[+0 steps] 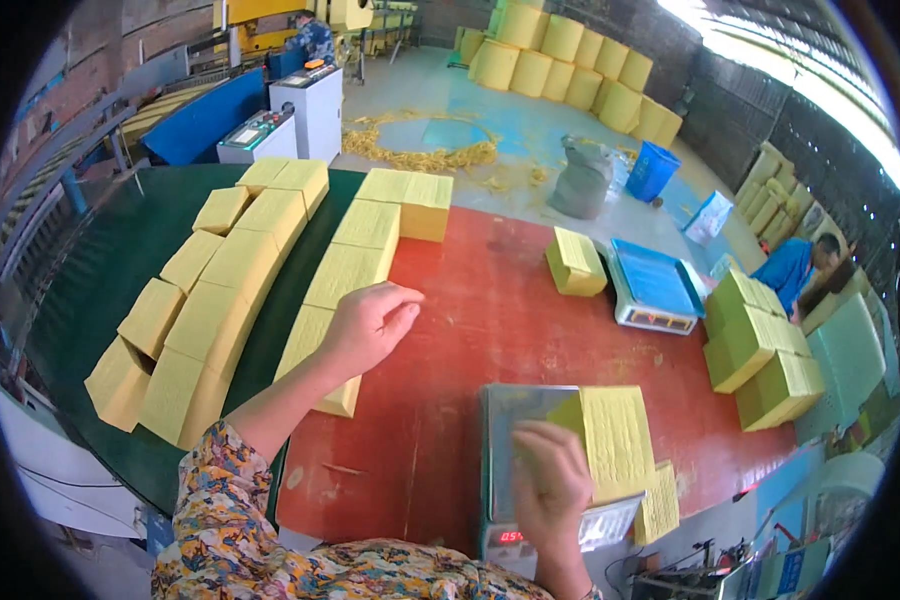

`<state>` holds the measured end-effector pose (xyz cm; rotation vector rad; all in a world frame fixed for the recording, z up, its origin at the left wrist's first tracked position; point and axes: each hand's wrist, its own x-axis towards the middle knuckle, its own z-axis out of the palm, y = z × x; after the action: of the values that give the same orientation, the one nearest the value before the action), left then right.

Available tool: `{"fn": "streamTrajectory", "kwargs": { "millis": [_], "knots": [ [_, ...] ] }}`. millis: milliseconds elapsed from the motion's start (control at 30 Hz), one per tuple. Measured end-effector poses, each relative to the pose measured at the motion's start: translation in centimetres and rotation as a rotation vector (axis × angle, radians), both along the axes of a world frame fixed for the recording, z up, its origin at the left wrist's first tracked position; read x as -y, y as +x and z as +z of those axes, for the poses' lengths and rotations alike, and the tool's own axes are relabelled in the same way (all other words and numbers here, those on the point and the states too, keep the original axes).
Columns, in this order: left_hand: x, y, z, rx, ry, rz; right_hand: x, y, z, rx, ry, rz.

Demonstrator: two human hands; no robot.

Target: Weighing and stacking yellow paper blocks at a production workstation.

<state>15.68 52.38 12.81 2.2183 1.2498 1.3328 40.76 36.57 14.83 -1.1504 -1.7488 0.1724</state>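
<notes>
Block rows [242,262] stand at nine o'clock, a blue tray [655,280] at three, a yellow block [615,435] on a scale [500,440] at four, left hand [372,328] empty, right hand [552,478] unclear, red table [470,300] central, floor [395,85] twelve.

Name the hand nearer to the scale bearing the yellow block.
Right. The right hand is over the scale, beside the block; the left hand is farther off, ahead and to its left.

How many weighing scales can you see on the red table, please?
2: the near scale, bearing a yellow block, by the right hand; the far scale, blue-topped, at back right.
</notes>
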Motion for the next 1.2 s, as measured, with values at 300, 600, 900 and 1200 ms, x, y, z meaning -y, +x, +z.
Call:
{"fn": "streamTrajectory", "kwargs": {
  "millis": [300,600,900,1200],
  "knots": [
    [-14.9,-6.3,-4.4,-0.087,-0.093,0.126,-7.8,-9.8,-3.3,0.057,-0.278,0.272],
    [-29.3,-5.3,-8.3,-0.166,-0.053,0.171,-20.5,-16.2,-8.7,-0.291,-0.519,0.22],
    [-37.9,-5.3,-9.6,-0.484,-0.074,0.219,-36.6,-13.8,-15.8,-0.304,-0.436,-0.042],
    [-47.3,-0.1,-10.0,-0.684,-0.072,0.342,-42.5,-11.2,-14.0,0.276,-0.444,-0.037]
  ]
}}
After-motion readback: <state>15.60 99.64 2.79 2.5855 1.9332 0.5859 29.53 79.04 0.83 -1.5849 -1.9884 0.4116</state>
